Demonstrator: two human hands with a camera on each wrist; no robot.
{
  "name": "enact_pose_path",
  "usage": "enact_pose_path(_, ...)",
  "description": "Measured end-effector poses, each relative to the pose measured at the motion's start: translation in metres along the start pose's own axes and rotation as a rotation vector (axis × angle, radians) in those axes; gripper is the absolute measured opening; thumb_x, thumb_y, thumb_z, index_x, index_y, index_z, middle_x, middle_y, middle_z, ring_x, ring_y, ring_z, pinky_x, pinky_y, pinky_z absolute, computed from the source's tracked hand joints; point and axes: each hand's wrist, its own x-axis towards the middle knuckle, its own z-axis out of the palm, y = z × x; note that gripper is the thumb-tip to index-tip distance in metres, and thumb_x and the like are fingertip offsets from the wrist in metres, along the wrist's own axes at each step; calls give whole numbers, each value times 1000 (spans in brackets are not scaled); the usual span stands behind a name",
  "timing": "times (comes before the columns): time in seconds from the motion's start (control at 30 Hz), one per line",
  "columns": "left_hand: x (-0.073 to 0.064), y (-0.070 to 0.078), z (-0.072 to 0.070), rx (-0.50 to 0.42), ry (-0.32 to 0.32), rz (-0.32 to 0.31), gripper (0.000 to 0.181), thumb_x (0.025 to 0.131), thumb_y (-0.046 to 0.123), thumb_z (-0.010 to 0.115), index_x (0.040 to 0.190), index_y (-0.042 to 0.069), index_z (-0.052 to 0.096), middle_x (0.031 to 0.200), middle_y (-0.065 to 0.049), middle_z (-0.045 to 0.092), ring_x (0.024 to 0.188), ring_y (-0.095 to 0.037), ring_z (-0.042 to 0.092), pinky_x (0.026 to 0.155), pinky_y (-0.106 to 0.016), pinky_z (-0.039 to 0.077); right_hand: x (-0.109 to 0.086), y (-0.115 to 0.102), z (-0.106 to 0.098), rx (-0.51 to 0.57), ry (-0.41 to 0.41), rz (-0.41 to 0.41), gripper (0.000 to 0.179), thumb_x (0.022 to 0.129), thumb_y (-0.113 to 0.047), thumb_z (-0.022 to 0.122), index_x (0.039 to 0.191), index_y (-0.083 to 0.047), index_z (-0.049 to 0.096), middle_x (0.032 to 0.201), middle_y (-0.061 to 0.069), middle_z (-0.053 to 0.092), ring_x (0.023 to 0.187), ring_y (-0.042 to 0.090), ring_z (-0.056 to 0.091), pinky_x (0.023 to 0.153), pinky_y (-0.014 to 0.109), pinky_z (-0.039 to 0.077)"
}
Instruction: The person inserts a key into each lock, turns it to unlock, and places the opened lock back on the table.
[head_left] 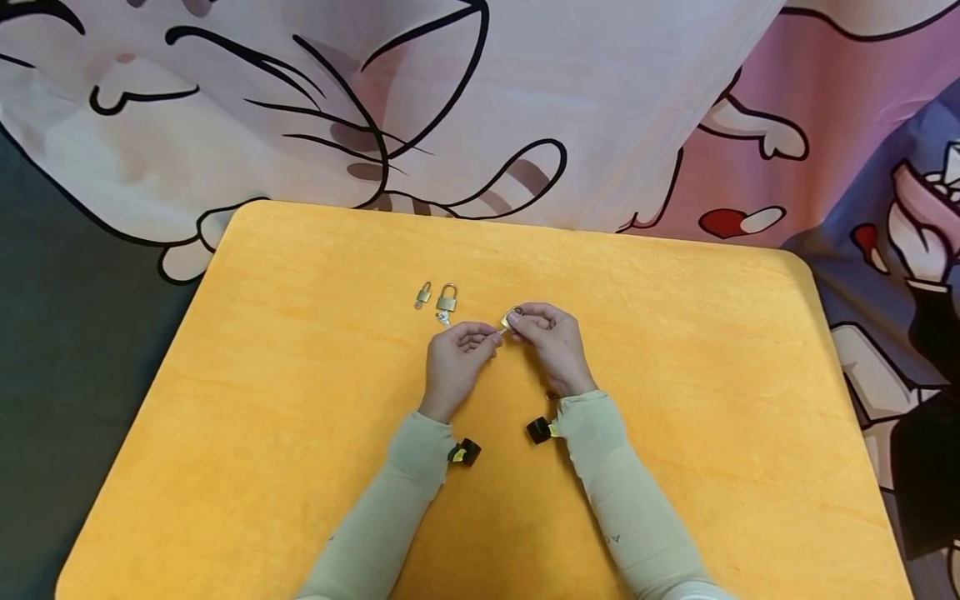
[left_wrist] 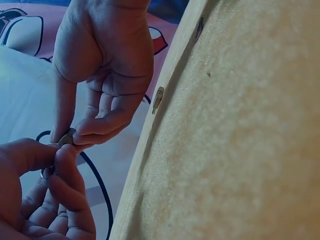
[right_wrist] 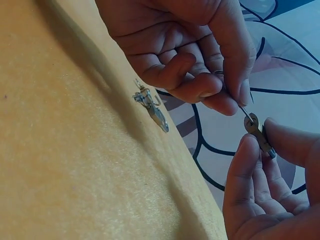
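My right hand [head_left: 551, 342] pinches a small brass padlock [right_wrist: 257, 131] between thumb and fingertips, its keyhole end facing the other hand. Thumb and forefinger of my left hand [head_left: 459, 362] pinch a thin key [right_wrist: 246, 114]. Its shaft meets the keyhole face of the padlock; how deep it sits I cannot tell. In the left wrist view the fingers mostly hide the key. Just beyond the left hand lie a larger brass padlock [head_left: 447, 304] with keys [head_left: 444, 318] by it, and a smaller padlock [head_left: 423, 293].
A yellow cloth covers the table [head_left: 300, 467]. Close to the right wrist lies a small metal object [head_left: 552, 396], partly hidden. Black wrist cameras [head_left: 538, 430] hang inward from both sleeves. Behind the far edge hangs a cartoon-printed curtain [head_left: 600, 108].
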Motion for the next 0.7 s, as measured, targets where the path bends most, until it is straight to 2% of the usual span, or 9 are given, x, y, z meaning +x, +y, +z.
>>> enact_pose_path(0.13, 0, 0, -1, -19, 23, 0, 8, 90, 9, 76, 95, 2, 75, 84, -8, 75, 72, -23, 71, 63, -26, 57, 0, -1, 1, -2, -5, -3, 22, 93, -4, 71, 110, 8, 65, 91, 4, 75, 78, 18, 70, 76, 29, 58)
enact_pose_path(0.4, 0, 0, 1, 17, 35, 19, 9, 89, 10, 78, 94, 3, 76, 82, -9, 74, 71, -22, 70, 63, -24, 56, 0, 0, 2, 7, -11, 2, 20, 92, -2, 72, 108, 7, 65, 91, 5, 74, 78, 19, 70, 77, 30, 59)
enact_pose_path(0.57, 0, 2, 2, 19, 44, -16, 12, 88, 8, 78, 96, -1, 76, 84, -16, 74, 73, -28, 71, 62, -20, 53, 1, 2, 1, -12, -27, -15, 20, 92, -2, 72, 108, 7, 65, 88, 5, 74, 78, 21, 70, 78, 33, 59)
enact_pose_path(0.7, -2, 11, 2, 20, 32, -37, 11, 89, 2, 76, 97, -6, 75, 84, -21, 73, 75, -36, 70, 61, -18, 52, 0, 3, 1, -13, -39, -21, 21, 92, -3, 72, 108, 7, 65, 88, 5, 74, 79, 24, 69, 78, 34, 59)
